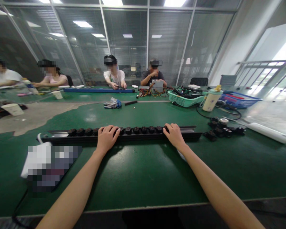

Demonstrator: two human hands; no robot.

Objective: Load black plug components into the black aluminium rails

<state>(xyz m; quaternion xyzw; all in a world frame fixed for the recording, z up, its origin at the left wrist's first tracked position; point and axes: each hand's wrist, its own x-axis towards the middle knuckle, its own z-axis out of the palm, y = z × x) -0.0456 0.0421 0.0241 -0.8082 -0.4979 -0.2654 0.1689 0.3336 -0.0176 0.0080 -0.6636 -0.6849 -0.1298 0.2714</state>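
Note:
A long black rail (195, 136) lies across the green table (143, 178) in front of me, with a row of several small black round parts (143, 129) seated along it. My left hand (107, 137) rests on the rail near its middle, fingers curled over the parts. My right hand (173, 133) rests further right, fingers bent down onto the last part in the row. Loose black parts of the same kind (219, 131) lie in a small heap to the right of the rail.
A blurred flat object (50, 167) lies at front left. Behind are a white bottle (211, 99), a teal basket (186, 98), a blue tray (240, 99), a white tube (268, 132) and gloves (112, 103). Several people sit at the far side.

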